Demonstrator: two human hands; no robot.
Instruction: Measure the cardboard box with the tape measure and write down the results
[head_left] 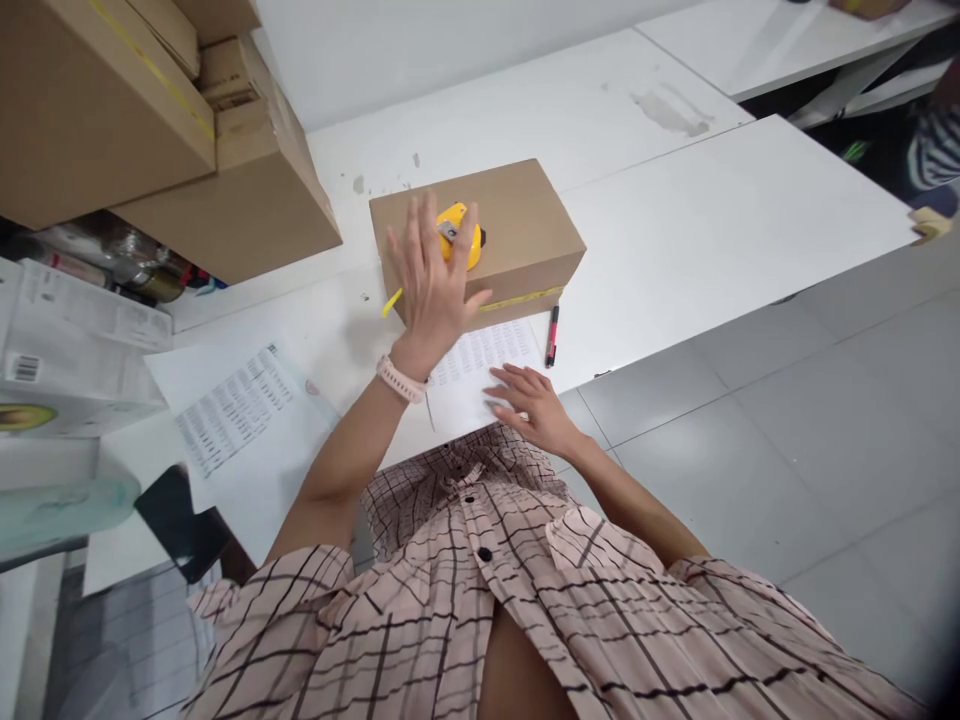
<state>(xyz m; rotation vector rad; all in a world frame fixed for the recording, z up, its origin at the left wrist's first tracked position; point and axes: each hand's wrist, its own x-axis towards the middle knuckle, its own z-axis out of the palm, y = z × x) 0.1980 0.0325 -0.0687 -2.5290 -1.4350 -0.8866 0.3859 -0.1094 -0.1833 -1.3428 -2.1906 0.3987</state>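
Seemingly handles tape measure (451,219) with spread left hand (433,275), splaying right hand (534,408) over paper (461,395). Probably needs firmer grip.

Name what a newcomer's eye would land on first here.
Likely the bright yellow tape measure atop the cardboard box, partly covered by the left hand. Next, the red-and-black pen on the white table, just right of the printed sheet under the right hand.
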